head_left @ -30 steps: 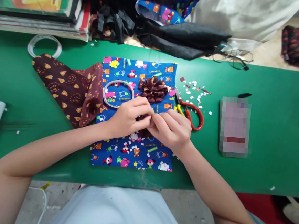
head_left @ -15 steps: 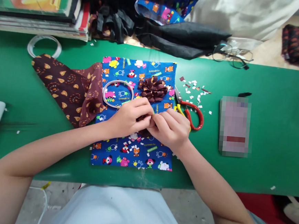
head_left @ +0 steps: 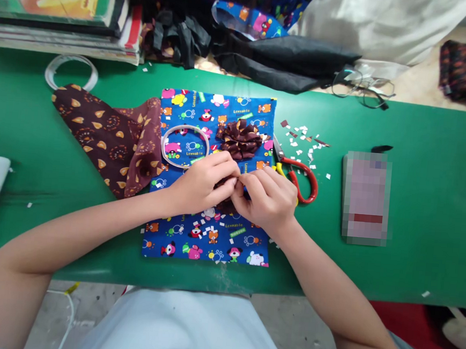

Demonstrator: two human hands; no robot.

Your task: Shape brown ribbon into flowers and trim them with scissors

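My left hand (head_left: 207, 182) and my right hand (head_left: 264, 197) meet fingertip to fingertip over a blue cartoon-print cloth (head_left: 206, 252). Brown fabric (head_left: 226, 204) shows below and between the fingers, mostly hidden by them. The left fingers are closed on this brown fabric. Pinched beside them, the right thumb and forefinger hold something too small to make out. Just beyond the hands lies a gathered brown fabric flower (head_left: 240, 139). A pale ring (head_left: 163, 146) rests on the cloth by my left hand. Red-and-yellow-handled scissors (head_left: 306, 176) lie right of my right hand.
Brown patterned fabric (head_left: 99, 137) spreads to the left, touching a white tape roll (head_left: 91, 77). White and brown scraps (head_left: 300, 139) are scattered past the scissors. A blurred-out flat object (head_left: 364, 198) lies right. Books (head_left: 66, 37), black cloth (head_left: 286, 60) and glasses (head_left: 361, 88) line the back.
My right thumb and fingers have shifted slightly, opening a small gap under the right forefinger. The left hand keeps nearly the same hold, and the things around lie as before.
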